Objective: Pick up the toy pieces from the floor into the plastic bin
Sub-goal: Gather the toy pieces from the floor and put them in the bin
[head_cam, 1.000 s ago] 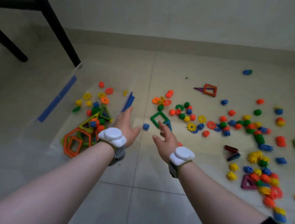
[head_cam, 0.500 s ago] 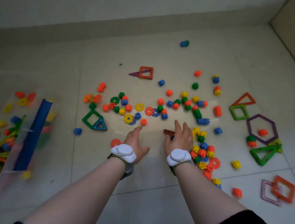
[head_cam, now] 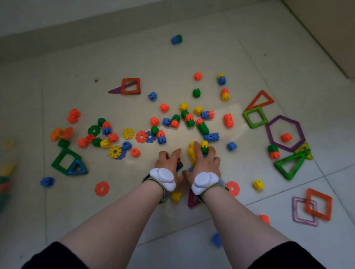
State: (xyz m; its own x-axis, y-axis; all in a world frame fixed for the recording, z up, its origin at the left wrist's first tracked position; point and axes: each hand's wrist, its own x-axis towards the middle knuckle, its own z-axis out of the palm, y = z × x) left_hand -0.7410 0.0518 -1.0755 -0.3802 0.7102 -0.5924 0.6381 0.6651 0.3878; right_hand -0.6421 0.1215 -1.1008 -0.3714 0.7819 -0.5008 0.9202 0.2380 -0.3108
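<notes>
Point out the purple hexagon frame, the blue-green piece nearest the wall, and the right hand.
purple hexagon frame [head_cam: 271, 135], head view, left bar.
blue-green piece [head_cam: 176, 39], head view, centre.
right hand [head_cam: 204, 162], head view, its back.

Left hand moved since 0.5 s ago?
Yes: the left hand went rightward and forward, away from the flat orange plastic gear ring on the floor, closing on the right hand.

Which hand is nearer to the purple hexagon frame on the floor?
Right. The right hand, gripping yellow blocks, lies left of the purple hexagon frame; the left hand is farther left, beside it.
</notes>
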